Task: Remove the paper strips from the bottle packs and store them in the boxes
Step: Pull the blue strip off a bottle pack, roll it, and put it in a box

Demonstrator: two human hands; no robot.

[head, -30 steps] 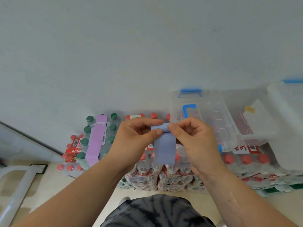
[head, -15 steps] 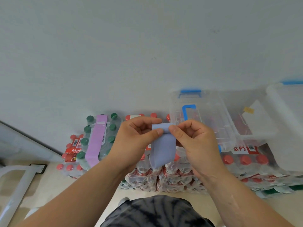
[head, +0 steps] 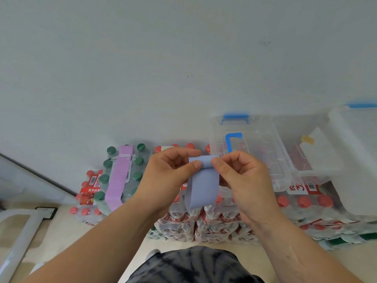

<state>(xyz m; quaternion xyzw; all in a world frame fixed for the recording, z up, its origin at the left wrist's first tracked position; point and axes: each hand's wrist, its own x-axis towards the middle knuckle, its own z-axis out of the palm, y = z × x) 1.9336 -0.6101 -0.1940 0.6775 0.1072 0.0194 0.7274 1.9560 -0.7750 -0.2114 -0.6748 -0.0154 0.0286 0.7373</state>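
Left hand and right hand are both pinching the top of a blue paper strip, which is hanging above the red-capped bottle packs. A purple strip is lying on the green-capped pack. Clear boxes (blue handles) are sitting on packs by the pale wall; their contents look blurry. Beige floor below.
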